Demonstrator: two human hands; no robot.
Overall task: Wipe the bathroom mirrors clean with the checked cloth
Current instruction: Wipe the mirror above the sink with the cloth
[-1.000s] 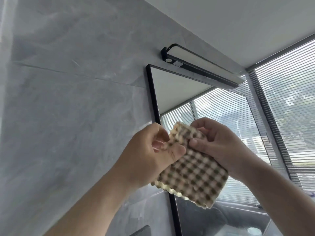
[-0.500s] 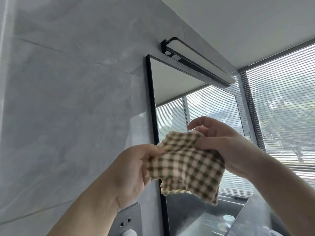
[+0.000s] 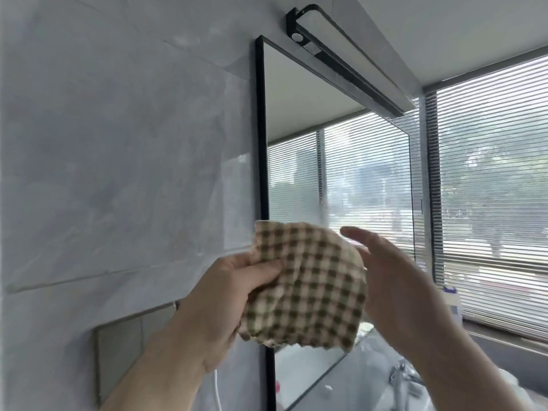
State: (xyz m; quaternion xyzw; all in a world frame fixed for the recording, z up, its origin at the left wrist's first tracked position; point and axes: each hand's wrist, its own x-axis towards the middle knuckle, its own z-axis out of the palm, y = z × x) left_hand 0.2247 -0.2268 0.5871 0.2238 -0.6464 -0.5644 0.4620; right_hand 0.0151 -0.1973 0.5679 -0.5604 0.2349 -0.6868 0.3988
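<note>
A green-and-cream checked cloth point(image 3: 308, 286) hangs spread in front of the lower left part of a black-framed wall mirror point(image 3: 341, 161). My left hand point(image 3: 228, 298) pinches the cloth's left edge between thumb and fingers. To the right of the cloth, my right hand point(image 3: 394, 280) has its fingers straight and holds nothing; whether it touches the cloth's right edge is unclear. The mirror reflects window blinds and the ceiling.
A black bar lamp point(image 3: 347, 57) juts out above the mirror. Grey marble tiles point(image 3: 118, 161) cover the wall on the left, with a socket plate point(image 3: 130, 345) low down. A window with blinds point(image 3: 492, 188) fills the right. A tap point(image 3: 400, 372) shows at the bottom right.
My right hand has let go of the cloth and opened beside it. The cloth now hangs from my left hand alone. The view has tilted down and closer to the mirror.
</note>
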